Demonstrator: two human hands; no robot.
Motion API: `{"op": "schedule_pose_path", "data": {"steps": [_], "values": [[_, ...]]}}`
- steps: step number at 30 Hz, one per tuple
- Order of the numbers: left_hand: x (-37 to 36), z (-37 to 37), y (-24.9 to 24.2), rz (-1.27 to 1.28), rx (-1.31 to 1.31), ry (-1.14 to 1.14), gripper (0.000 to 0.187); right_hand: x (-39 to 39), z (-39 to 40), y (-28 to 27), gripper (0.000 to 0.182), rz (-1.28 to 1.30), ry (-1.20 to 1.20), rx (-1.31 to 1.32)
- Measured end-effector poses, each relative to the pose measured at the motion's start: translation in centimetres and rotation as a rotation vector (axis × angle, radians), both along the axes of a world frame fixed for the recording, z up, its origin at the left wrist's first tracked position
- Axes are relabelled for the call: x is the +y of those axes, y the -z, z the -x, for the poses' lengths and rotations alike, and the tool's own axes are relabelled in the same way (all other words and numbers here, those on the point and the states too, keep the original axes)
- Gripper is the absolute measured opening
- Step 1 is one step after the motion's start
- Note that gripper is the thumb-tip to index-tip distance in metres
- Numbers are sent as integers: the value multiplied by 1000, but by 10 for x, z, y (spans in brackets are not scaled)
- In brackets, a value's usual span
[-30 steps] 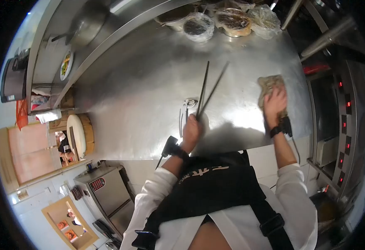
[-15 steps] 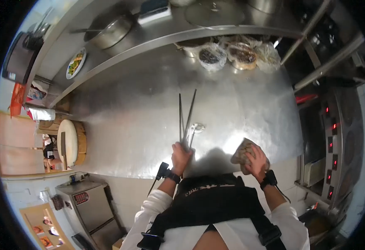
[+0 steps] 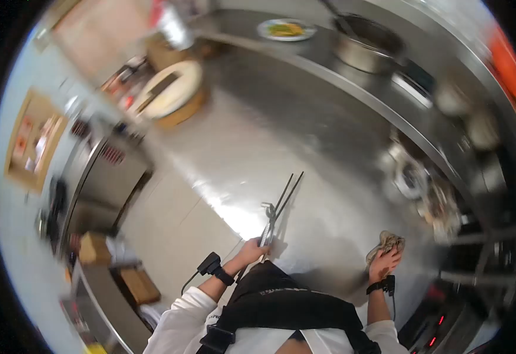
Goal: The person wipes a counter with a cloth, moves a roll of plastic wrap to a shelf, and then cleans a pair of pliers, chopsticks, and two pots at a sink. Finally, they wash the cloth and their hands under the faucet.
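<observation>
My left hand (image 3: 251, 253) is closed round a pair of long dark chopsticks (image 3: 289, 193) and a shiny metal utensil with a small curved head (image 3: 268, 213), whose exact kind I cannot make out. They point away from me over the front edge of the steel table (image 3: 323, 215). Off to the right, my right hand (image 3: 385, 264) grips a crumpled brownish cloth (image 3: 389, 241) on or just above the tabletop; its fingers lie over the cloth.
A round chopping block (image 3: 181, 97) bears a cleaver (image 3: 162, 88) at the far left. On the shelf above the table are a plate of food (image 3: 286, 29) and a pot (image 3: 367, 47). Plastic-wrapped bowls (image 3: 414, 179) stand at the right. A steel cabinet (image 3: 102, 183) is at left.
The view has swung to the left, so the chopping block and cabinet show larger. My right hand and the cloth have moved outward to the right; the left hand keeps its hold.
</observation>
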State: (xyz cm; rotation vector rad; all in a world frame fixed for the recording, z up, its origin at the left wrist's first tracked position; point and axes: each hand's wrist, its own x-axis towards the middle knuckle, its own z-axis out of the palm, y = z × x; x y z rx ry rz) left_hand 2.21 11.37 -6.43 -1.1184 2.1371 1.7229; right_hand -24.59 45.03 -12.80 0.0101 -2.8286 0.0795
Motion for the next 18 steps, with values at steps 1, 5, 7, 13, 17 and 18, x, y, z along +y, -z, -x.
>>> {"op": "schedule_pose_path", "data": {"steps": [1,5,7,13,17,18], "values": [[4,-20,-5,15,-12,-101,17,-30,11,-2,49,15,-101,-12],[42,-97,1,-44,114,-593,12,-159,14,-21,51,55,-509,-188],[65,-120,-42,-132,79,-846,12,-209,-7,-23,52,27,-698,-132],[118,-177,-75,-73,397,-1251,20,-321,-45,-31,51,-2,-885,-66],[166,-259,-96,59,496,-1407,21,-342,-204,-10,38,469,-1696,-171],[178,-276,-124,56,493,-1412,19,-339,-256,-20,33,434,-1848,-730]]}}
